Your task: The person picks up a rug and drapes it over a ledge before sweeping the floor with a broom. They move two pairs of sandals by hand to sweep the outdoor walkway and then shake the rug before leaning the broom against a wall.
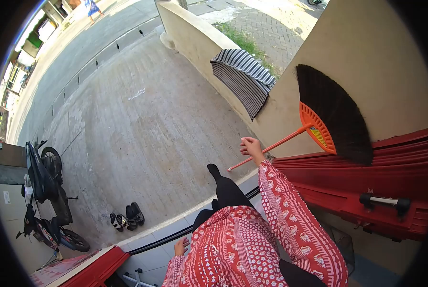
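My right hand (253, 148) is out in front with its fingers curled, close to the orange handle of a broom (314, 125). Whether the fingers touch the handle or hold anything is not clear. The broom leans bristles-up against the beige wall, its black bristles fanned out and the handle's tip on the concrete. Low in the view, my left hand (181, 246) hangs beside my red patterned clothing, fingers apart and holding nothing. A striped cloth (242, 79) drapes over the low wall beyond the broom.
Motorbikes (46, 172) stand at the left. Sandals (127, 217) lie on the concrete by the tiled step (161, 235). Red folding doors (367, 186) flank the doorway at the right, with another red panel at lower left. A person (93, 8) is on the far road.
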`<state>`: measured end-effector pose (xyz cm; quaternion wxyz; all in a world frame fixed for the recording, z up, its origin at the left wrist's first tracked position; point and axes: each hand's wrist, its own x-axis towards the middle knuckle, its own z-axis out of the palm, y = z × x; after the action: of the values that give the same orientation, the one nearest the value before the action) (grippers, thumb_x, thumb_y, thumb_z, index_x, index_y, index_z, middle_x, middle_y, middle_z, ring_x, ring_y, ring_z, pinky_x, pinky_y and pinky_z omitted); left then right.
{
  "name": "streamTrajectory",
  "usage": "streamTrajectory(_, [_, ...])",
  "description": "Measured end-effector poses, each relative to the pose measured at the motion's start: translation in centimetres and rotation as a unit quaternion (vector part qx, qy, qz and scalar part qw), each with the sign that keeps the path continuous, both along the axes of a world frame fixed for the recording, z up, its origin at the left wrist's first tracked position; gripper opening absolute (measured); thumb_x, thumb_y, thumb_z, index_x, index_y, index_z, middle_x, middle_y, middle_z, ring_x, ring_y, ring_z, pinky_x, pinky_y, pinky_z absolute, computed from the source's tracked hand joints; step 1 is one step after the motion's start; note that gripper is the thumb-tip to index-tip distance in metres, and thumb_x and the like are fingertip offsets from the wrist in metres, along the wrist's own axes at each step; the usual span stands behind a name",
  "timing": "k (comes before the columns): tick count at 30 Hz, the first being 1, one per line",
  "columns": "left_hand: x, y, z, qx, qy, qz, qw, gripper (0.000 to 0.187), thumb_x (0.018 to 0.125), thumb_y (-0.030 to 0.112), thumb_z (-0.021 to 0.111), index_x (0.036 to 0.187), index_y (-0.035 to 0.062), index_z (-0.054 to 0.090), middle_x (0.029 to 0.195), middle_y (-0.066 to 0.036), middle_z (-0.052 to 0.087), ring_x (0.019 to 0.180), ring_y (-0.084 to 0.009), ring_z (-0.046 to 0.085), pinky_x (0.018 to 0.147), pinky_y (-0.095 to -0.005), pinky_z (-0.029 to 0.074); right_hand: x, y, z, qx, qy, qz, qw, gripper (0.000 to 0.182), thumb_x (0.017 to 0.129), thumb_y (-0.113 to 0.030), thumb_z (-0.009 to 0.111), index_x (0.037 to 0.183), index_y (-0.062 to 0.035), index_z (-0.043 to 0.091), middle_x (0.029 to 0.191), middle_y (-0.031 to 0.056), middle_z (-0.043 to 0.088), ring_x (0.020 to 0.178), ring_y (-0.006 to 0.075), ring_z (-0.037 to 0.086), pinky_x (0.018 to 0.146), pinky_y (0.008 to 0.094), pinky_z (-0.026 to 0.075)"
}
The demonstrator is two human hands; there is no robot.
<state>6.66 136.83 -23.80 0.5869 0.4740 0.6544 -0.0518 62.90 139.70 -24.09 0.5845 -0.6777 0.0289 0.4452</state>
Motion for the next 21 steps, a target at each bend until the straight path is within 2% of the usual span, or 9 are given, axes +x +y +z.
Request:
streamTrajectory(1, [-0.6, 0.1, 0.0, 0.031, -0.007, -0.058, 0.998, 0.041, 0.089, 0.037, 0.044, 0.105, 0.0046, 0.064, 0.1, -0.009, 0.065, 0.09, -0.0188, 0.061, 0.073, -0.0334, 0.046, 1.7, 1.7, 0.0, 0.013, 0.004, -0.023, 1.0, 0.03, 0.085, -0.023, 0.06, 0.108, -0.0049, 0.055, 0.082, 0.0074, 0.062, 0.057, 0.0147, 0.061, 0.05, 0.028, 0.053])
streamTrajectory(3, [-0.8, 0.6, -0.3, 0.051, -0.011, -0.107, 0.993, 0.041, 0.089, 0.037, 0.044, 0.108, 0.0048, 0.062, 0.101, -0.009, 0.065, 0.092, -0.0198, 0.061, 0.075, -0.0344, 0.046, 5.5, 5.0, 0.1, 0.018, -0.015, -0.085, 0.996, 0.029, 0.085, -0.026, 0.061, 0.105, -0.0061, 0.055, 0.082, 0.0072, 0.061, 0.059, 0.015, 0.061, 0.049, 0.0275, 0.052])
streamTrajectory(6, [0.3, 1.8, -1.5, -0.028, 0.003, -0.042, 0.999, 0.041, 0.09, 0.037, 0.045, 0.111, 0.005, 0.059, 0.103, -0.01, 0.064, 0.093, -0.0213, 0.061, 0.077, -0.0359, 0.046, 11.9, 10.1, -0.8, 0.019, -0.037, -0.167, 0.985, 0.028, 0.084, -0.029, 0.061, 0.101, -0.0076, 0.055, 0.082, 0.007, 0.061, 0.06, 0.0156, 0.061, 0.047, 0.0264, 0.051])
streamTrajectory(9, [3.9, 4.4, -3.0, -0.093, 0.016, 0.019, 0.995, 0.042, 0.09, 0.037, 0.045, 0.115, 0.0051, 0.056, 0.105, -0.011, 0.063, 0.095, -0.0228, 0.06, 0.079, -0.0374, 0.046, 19.7, 14.0, -4.0, 0.035, -0.035, -0.24, 0.97, 0.027, 0.084, -0.03, 0.061, 0.1, -0.0087, 0.054, 0.082, 0.0067, 0.061, 0.06, 0.0165, 0.061, 0.045, 0.026, 0.049])
streamTrajectory(14, [10.5, 11.1, -4.3, -0.147, 0.022, 0.067, 0.987, 0.044, 0.09, 0.037, 0.045, 0.12, 0.0055, 0.052, 0.108, -0.012, 0.062, 0.097, -0.0254, 0.06, 0.083, -0.0398, 0.046, 28.3, 17.4, -7.7, 0.015, 0.056, -0.35, 0.935, 0.038, 0.084, -0.041, 0.059, 0.1, -0.0068, 0.051, 0.085, 0.0105, 0.062, 0.065, 0.0196, 0.063, 0.045, 0.026, 0.048])
streamTrajectory(17, [13.8, 15.1, -4.4, -0.144, 0.044, 0.104, 0.983, 0.045, 0.09, 0.036, 0.046, 0.123, 0.0055, 0.05, 0.109, -0.012, 0.061, 0.099, -0.026, 0.059, 0.084, -0.0412, 0.046, 31.6, 18.5, -8.3, -0.065, 0.087, -0.5, 0.859, 0.046, 0.08, -0.043, 0.063, 0.095, -0.0014, 0.051, 0.078, 0.0116, 0.064, 0.056, 0.0181, 0.062, 0.04, 0.0255, 0.044])
streamTrajectory(19, [15.9, 17.5, -4.3, -0.124, 0.068, 0.126, 0.982, 0.044, 0.091, 0.035, 0.046, 0.123, 0.0053, 0.049, 0.109, -0.012, 0.061, 0.1, -0.0252, 0.059, 0.081, -0.0421, 0.047, 32.5, 19.7, -7.3, -0.153, 0.054, -0.544, 0.823, 0.04, 0.078, -0.035, 0.069, 0.084, 0.0009, 0.054, 0.068, 0.0134, 0.062, 0.048, 0.016, 0.058, 0.034, 0.0245, 0.037])
streamTrajectory(21, [17.5, 19.0, -3.6, -0.109, 0.061, 0.092, 0.988, 0.042, 0.091, 0.032, 0.045, 0.122, 0.0034, 0.049, 0.108, -0.014, 0.061, 0.098, -0.0245, 0.06, 0.073, -0.0389, 0.049, 35.3, 20.2, -10.5, -0.094, 0.091, -0.628, 0.767, 0.032, 0.081, -0.025, 0.066, 0.083, 0.0033, 0.053, 0.063, 0.0136, 0.061, 0.044, 0.0148, 0.055, 0.032, 0.0236, 0.034])
